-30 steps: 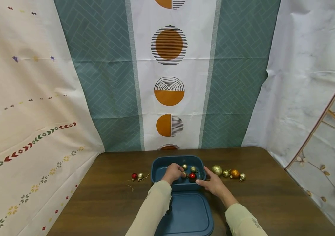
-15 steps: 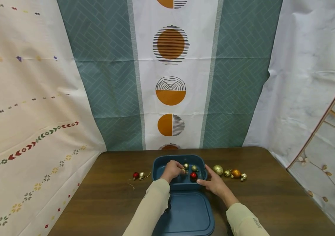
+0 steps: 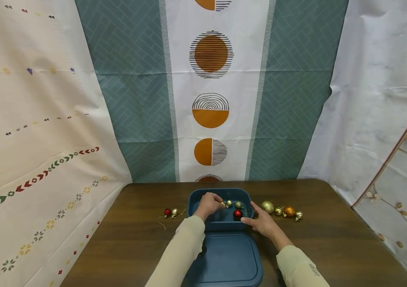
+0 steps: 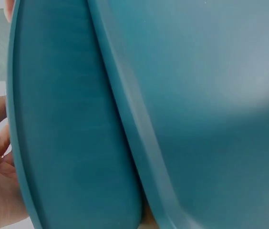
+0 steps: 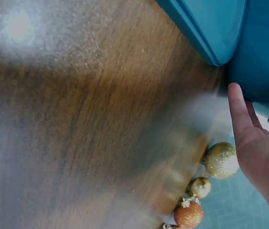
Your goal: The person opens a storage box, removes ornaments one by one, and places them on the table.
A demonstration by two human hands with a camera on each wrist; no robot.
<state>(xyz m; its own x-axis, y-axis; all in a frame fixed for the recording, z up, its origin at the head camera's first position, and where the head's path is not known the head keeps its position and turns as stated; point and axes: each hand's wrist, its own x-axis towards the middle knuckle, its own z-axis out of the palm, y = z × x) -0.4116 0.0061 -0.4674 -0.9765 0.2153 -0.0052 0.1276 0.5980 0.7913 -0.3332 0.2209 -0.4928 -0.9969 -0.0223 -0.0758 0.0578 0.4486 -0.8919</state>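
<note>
Surface: brown wooden table [image 3: 124,247], grain visible, bright glare in the right wrist view. A green and white hanging [image 3: 142,107] stands behind the far edge; a cream cloth [image 3: 38,119] flanks the left edge, a pale floral cloth [image 3: 372,79] the right.

Obscured: the table's near edge and the end of the blue lid [image 3: 230,259] are cut off in the head view. The left sleeve [image 3: 178,255] covers part of the lid. The box's contents cannot be seen from either wrist.

Condition: the blue box [image 3: 223,226] sits upright near the far edge, about midway along, uncovered, holding a glossy red bauble [image 3: 237,215] and shiny gold ones. The left hand [image 3: 208,204], inside it, pinches a small gold bauble [image 3: 223,203]; the right hand [image 3: 263,223] grips the box's near right corner, thumb in front
</note>
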